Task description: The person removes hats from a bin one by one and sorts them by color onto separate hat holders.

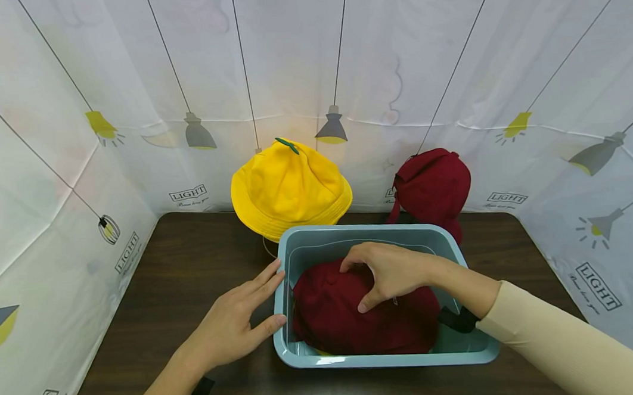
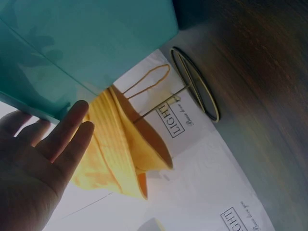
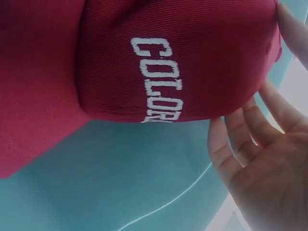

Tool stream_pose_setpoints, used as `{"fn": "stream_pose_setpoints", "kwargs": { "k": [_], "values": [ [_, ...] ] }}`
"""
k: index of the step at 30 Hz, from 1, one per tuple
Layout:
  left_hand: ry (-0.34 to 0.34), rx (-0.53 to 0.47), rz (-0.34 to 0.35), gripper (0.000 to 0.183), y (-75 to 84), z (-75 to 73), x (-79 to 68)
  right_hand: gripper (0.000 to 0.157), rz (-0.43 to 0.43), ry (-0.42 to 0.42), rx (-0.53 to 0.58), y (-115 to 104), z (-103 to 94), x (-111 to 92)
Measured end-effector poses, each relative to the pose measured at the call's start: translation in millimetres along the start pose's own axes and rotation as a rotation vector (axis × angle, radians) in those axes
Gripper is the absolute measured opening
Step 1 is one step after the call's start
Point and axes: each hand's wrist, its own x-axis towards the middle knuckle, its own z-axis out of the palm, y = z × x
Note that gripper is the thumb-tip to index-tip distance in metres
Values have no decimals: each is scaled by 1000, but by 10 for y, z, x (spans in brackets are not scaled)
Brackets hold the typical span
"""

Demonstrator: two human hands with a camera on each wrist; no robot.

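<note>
A dark red baseball cap (image 1: 323, 316) lies in a light blue plastic bin (image 1: 389, 361); its white lettering shows in the right wrist view on the cap front (image 3: 159, 79). My right hand (image 1: 390, 271) reaches into the bin and holds the cap's crown, thumb on one side and fingers on the other. My left hand (image 1: 237, 318) is at the bin's left side, fingers extended, fingertips at the rim. In the left wrist view, the left hand (image 2: 38, 163) has its fingertips by the bin wall (image 2: 86, 43). A bit of yellow shows beneath the cap.
Behind the bin, a yellow bucket hat (image 1: 289, 193) with a green sprout hangs on a wire stand (image 2: 202, 91). Another dark red cap (image 1: 434, 185) stands at the back right. The dark wooden table (image 1: 191, 269) meets a printed white curtain (image 1: 287, 56).
</note>
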Motion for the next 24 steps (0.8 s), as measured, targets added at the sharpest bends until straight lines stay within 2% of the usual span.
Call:
{"fn": "stream_pose_setpoints", "kwargs": {
  "k": [13, 24],
  "values": [
    [-1, 2, -3, 69, -3, 5, -9, 37, -91, 18, 79, 31, 40, 25],
    [0, 1, -2, 68, 6, 2, -8, 21, -134, 31, 107, 31, 54, 47]
  ]
}}
